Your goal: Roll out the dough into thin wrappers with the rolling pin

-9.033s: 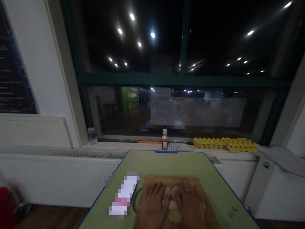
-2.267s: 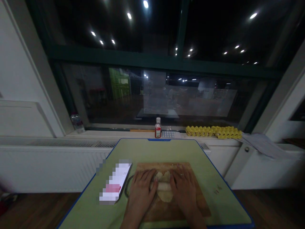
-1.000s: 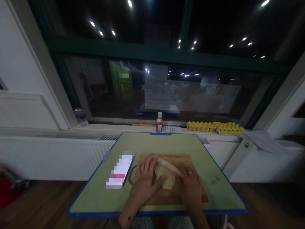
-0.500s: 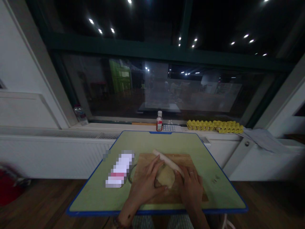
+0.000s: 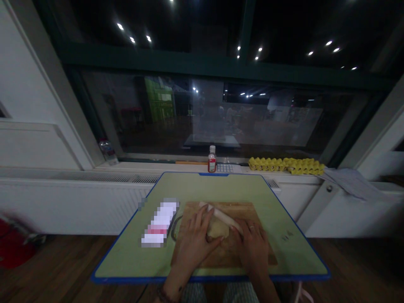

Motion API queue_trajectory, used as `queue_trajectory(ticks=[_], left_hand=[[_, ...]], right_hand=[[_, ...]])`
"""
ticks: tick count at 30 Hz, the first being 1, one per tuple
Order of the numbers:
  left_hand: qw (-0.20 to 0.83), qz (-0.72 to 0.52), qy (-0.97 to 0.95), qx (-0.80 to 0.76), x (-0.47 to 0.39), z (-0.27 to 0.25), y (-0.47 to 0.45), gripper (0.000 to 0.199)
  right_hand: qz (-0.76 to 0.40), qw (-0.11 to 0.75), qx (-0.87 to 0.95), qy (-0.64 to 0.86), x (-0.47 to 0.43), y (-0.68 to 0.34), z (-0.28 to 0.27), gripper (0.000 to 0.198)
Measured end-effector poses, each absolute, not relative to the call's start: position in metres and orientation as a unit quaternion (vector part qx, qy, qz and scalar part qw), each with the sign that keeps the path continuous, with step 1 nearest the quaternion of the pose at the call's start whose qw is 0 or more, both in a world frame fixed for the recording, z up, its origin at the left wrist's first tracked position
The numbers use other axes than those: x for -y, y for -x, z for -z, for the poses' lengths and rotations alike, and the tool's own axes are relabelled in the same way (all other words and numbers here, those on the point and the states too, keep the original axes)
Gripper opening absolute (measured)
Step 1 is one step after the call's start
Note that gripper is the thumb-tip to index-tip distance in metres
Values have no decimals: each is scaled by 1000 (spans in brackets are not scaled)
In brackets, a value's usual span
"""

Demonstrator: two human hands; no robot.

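In the head view, a rolling pin is laid slantwise along the far edge of the flattened dough on a wooden board. Its far end is touched by the left hand, which is spread, thumb beside the dough. Its near end is pinched between the right hand's thumb and fingers.
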State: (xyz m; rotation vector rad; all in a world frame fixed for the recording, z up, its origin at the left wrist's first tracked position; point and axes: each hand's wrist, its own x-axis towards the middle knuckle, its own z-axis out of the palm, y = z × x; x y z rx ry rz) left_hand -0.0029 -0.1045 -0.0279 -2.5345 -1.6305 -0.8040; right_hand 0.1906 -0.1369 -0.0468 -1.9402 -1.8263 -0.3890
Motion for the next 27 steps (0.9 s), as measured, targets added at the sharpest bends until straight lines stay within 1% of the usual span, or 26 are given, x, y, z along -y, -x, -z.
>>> queue_trajectory(ticks=[5, 9, 13, 15, 18, 22, 27], left_hand=[[-12, 272, 830, 486, 106, 25, 6, 76], [-33, 277, 840, 465, 108, 20, 6, 68], [8, 278, 820, 501, 107, 20, 6, 51], [33, 284, 804, 521, 106, 22, 6, 47], [44, 277, 800, 530, 103, 27, 6, 47], [32, 263, 801, 537, 100, 29, 5, 47], [33, 282, 797, 534, 99, 24, 4, 41]], right_hand=[[131, 217, 687, 681, 137, -190, 44, 31], [132, 222, 696, 670, 137, -191, 42, 28], [130, 235, 708, 653, 136, -192, 44, 28], [131, 245, 710, 647, 136, -193, 45, 28], [133, 252, 717, 636, 135, -193, 46, 29], [152, 252, 701, 650, 133, -190, 47, 33], [167, 250, 681, 668, 129, -186, 53, 38]])
